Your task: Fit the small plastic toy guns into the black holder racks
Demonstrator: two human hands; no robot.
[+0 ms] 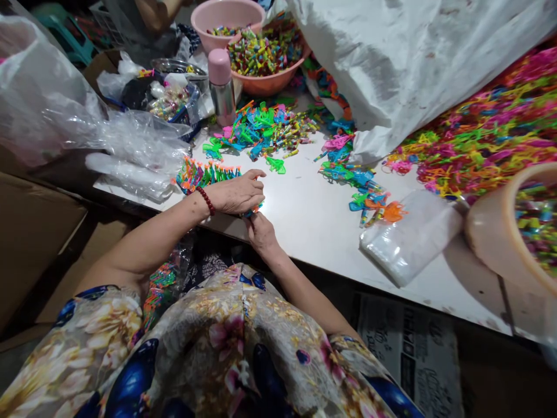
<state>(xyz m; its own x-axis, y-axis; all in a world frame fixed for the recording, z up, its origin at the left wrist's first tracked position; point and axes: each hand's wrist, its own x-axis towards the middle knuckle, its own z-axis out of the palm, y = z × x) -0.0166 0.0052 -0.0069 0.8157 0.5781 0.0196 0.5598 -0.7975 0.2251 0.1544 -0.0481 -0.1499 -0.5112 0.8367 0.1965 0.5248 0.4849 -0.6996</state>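
At the near edge of the white table (313, 226), left hand (237, 194) is cupped over a small blue toy piece (256, 207), right hand (261, 232) pinching it from 6 o'clock, the finished row (204, 173) at 10 o'clock, so I'd press the parts together squarely.

Bare table (322, 220) ahead; toy pile (261, 130) beyond

The smooth white counter (313, 220) looks matt. The small bright toys (261, 130) are glossy plastic, the clear bags (130, 151) thin crinkled film, the pink-capped flask (223, 93) shiny metal.
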